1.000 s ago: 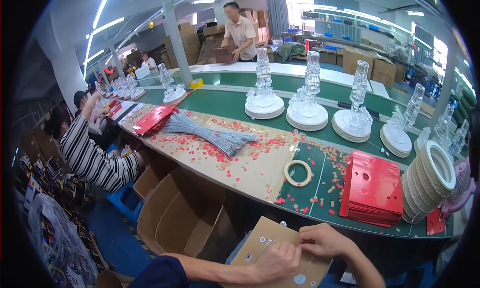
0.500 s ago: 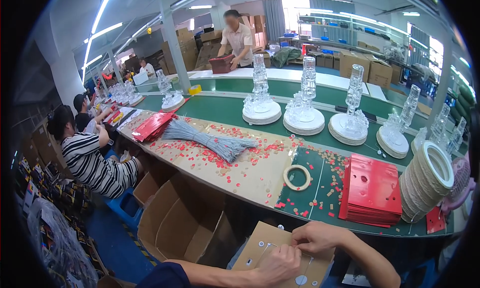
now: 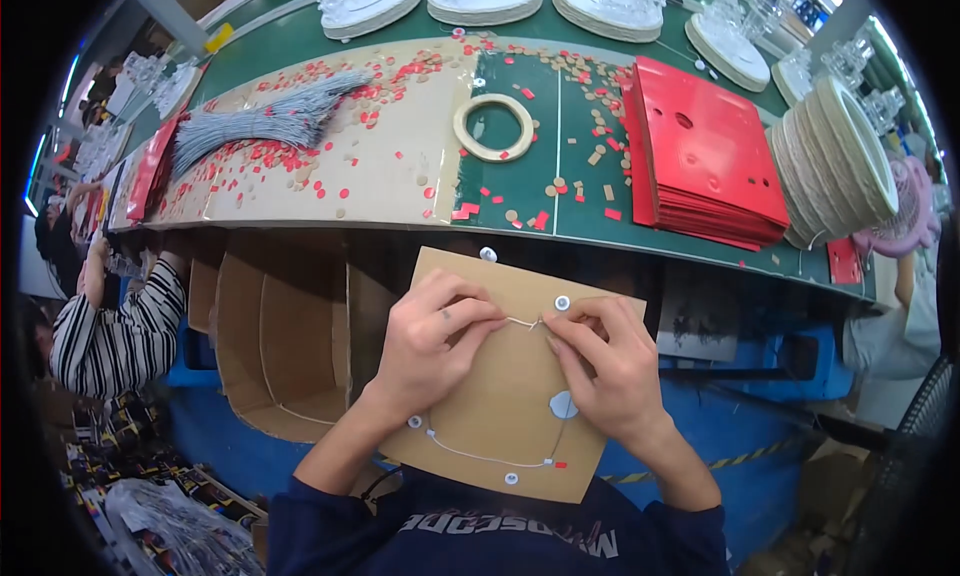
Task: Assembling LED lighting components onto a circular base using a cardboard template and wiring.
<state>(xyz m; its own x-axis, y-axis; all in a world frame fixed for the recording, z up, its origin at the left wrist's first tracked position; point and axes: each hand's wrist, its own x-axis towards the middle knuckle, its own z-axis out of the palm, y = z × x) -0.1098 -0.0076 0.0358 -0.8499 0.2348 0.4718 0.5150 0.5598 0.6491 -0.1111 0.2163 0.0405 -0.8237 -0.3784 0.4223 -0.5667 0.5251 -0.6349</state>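
A square brown cardboard panel [image 3: 490,396] lies over my lap below the table edge. My left hand [image 3: 432,334] is closed, pinching one end of a short thin white cord [image 3: 520,322] above the panel's upper part. Close by on the right, my right hand [image 3: 612,366] is closed on the same cord, which crosses or twists near its fingertips. Small white round pieces, one a washer-like disc [image 3: 562,303], sit near the panel's edges. A thin white line [image 3: 490,454] runs along the lower part, and a pale round spot [image 3: 563,405] shows beside my right hand.
On the table are a bundle of grey wire ties [image 3: 265,121], a tape roll [image 3: 493,128], scattered red and brown bits, stacked red sheets [image 3: 705,146] and stacked white rings [image 3: 835,166]. An open cardboard box [image 3: 285,326] stands below. A person in stripes [image 3: 120,321] sits at left.
My view has tilted down, bringing the panel to the middle and dropping the standing person out of sight. My hands, earlier close together over the panel, are now slightly apart with cord stretched between them.
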